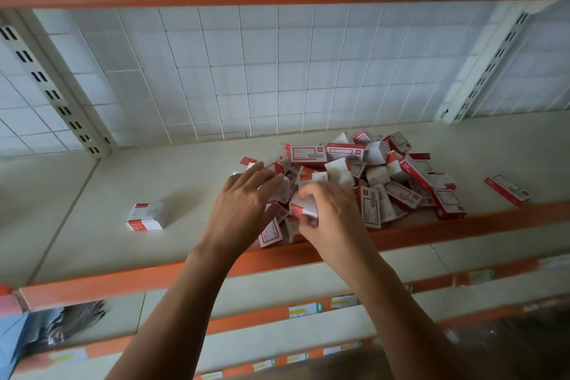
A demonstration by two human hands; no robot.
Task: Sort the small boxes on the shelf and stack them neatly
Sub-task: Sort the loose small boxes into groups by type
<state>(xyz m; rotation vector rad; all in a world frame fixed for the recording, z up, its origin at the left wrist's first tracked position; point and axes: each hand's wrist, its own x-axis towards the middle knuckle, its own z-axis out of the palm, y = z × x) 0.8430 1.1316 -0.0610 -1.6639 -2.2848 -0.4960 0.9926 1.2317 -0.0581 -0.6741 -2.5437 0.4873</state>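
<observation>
Nearest the lens, the right hand (334,213) is curled round one small box (303,210), which is pinched between thumb and fingers above the front edge of the shelf (185,170). The left hand (246,197) is laid almost flat, fingers straight and spread, on the left flank of the heap; nothing is gripped by it.

The heap (385,182) of red-and-white boxes is spread from mid-shelf to the front edge, and several boxes are leaned against the orange lip. The main risk is judged to lie here: those front boxes could be pushed over the lip if the heap is raked carelessly, or the heap could slump once a supporting box is drawn out.

The started stack (145,216), well apart towards the left, is set with its long axis along the shelf, red band to the front. The lone box (507,190) is slanted from back-left to front-right. The held box is blurred; only its red end, towards the front edge, can be told.
</observation>
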